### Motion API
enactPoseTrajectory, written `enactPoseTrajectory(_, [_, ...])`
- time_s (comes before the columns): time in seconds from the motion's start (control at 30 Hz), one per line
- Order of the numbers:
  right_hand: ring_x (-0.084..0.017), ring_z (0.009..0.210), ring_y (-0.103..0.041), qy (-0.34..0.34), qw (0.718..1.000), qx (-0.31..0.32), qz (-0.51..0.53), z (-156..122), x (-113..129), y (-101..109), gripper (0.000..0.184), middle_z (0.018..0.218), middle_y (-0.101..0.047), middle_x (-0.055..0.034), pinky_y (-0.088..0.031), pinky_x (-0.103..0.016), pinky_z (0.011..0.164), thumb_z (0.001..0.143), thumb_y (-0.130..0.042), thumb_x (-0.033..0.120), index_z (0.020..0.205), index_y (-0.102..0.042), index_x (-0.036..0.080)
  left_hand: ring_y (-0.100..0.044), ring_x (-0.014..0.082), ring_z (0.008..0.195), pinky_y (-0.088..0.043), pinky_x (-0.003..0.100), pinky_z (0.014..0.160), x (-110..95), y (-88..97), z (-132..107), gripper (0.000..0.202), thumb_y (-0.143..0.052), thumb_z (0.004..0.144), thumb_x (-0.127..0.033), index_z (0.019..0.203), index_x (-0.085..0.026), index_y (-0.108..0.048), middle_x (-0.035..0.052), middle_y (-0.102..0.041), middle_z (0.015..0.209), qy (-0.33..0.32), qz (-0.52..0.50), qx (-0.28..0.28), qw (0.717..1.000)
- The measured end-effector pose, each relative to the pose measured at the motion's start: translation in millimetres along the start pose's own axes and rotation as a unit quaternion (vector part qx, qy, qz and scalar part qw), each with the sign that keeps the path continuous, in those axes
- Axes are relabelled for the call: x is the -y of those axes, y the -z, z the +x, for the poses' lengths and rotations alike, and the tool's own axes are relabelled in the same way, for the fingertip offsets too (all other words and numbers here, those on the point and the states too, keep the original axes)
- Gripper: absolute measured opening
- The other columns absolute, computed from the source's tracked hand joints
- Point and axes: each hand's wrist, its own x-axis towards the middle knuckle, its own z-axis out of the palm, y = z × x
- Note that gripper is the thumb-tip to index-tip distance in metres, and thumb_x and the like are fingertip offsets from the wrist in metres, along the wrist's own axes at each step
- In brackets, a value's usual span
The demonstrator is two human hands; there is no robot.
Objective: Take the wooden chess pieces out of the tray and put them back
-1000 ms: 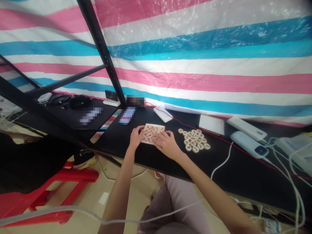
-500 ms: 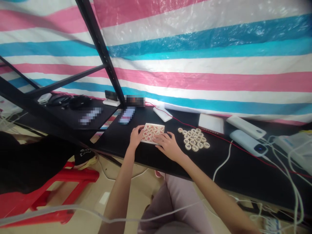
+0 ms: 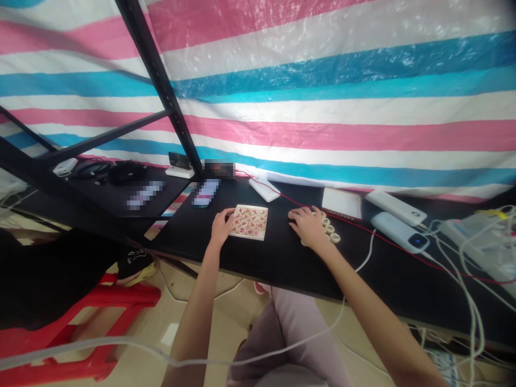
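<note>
A shallow white box [image 3: 261, 235] lies on the black table, filled with round Chinese chess pieces [image 3: 248, 217] marked in red. My left hand [image 3: 221, 227] grips the box's left edge, fingers bent against its side. To the right, my right hand [image 3: 309, 224] lies palm down over a cluster of loose Chinese chess pieces [image 3: 331, 228], its fingers stretched out and slightly apart. The fingertips reach a piece at the cluster's left end; whether they grip it is hard to make out. Most of the cluster is hidden under this hand.
Behind the cluster lie a white tray-like lid [image 3: 342, 203] and two power banks [image 3: 397, 207]. A red cable crosses the table, with white cables at right. A white block [image 3: 264, 189] and a phone [image 3: 206, 192] lie farther back. A black metal post [image 3: 161, 80] rises at left.
My right hand has left the box and moved right, onto the loose pieces. My left hand stays at the box's left edge. The view has shifted slightly.
</note>
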Motion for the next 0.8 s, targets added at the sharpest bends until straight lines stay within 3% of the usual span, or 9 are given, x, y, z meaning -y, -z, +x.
enactPoseTrajectory(0.23, [-0.022, 0.085, -0.050, 0.007, 1.000, 0.008, -0.015, -1.3, 25.4, 1.3, 0.018, 0.087, -0.064, -0.0082, -0.024, -0.039, 0.084, 0.089, -0.044, 0.018, 0.083, -0.061, 0.017, -0.056, 0.0197, 0.100, -0.043, 0.035, 0.092, 3.7, -1.7, 0.7, 0.029, -0.046, 0.084, -0.024, 0.108, -0.022, -0.063, 0.0040, -0.067, 0.102, -0.007, -0.009, -0.003, 1.000])
enactPoseTrajectory(0.4, [-0.021, 0.079, -0.054, -0.054, 0.998, -0.003, 0.040, -2.4, 30.3, 0.9, 0.017, 0.079, -0.067, -0.0053, -0.022, -0.038, 0.078, 0.089, -0.047, 0.022, 0.078, -0.060, 0.019, -0.055, 0.0201, 0.101, -0.042, 0.035, 0.092, 4.1, -1.4, 1.2, 0.029, -0.047, 0.083, -0.023, 0.108, -0.023, -0.063, 0.0038, -0.067, 0.103, -0.007, -0.002, -0.003, 1.000])
enactPoseTrajectory(0.6, [-0.019, 0.083, -0.058, -0.062, 0.981, -0.034, 0.182, 0.1, 61.6, 10.8, 0.016, 0.088, -0.071, -0.0013, -0.023, -0.037, 0.081, 0.089, -0.051, 0.033, 0.096, -0.062, 0.025, -0.056, 0.0209, 0.101, -0.041, 0.036, 0.093, 2.0, -1.4, 2.0, 0.029, -0.045, 0.084, -0.025, 0.107, -0.023, -0.063, 0.0038, -0.067, 0.105, -0.011, 0.003, 0.001, 1.000])
enactPoseTrajectory(0.8, [-0.016, 0.084, -0.059, -0.048, 0.973, -0.015, 0.225, -0.7, 90.4, 2.9, 0.016, 0.094, -0.072, -0.0008, -0.024, -0.036, 0.082, 0.089, -0.053, 0.029, 0.101, -0.062, 0.025, -0.056, 0.0209, 0.101, -0.042, 0.036, 0.092, 3.9, -2.9, 2.5, 0.029, -0.045, 0.084, -0.025, 0.107, -0.023, -0.063, 0.0033, -0.067, 0.103, -0.009, 0.000, -0.001, 1.000])
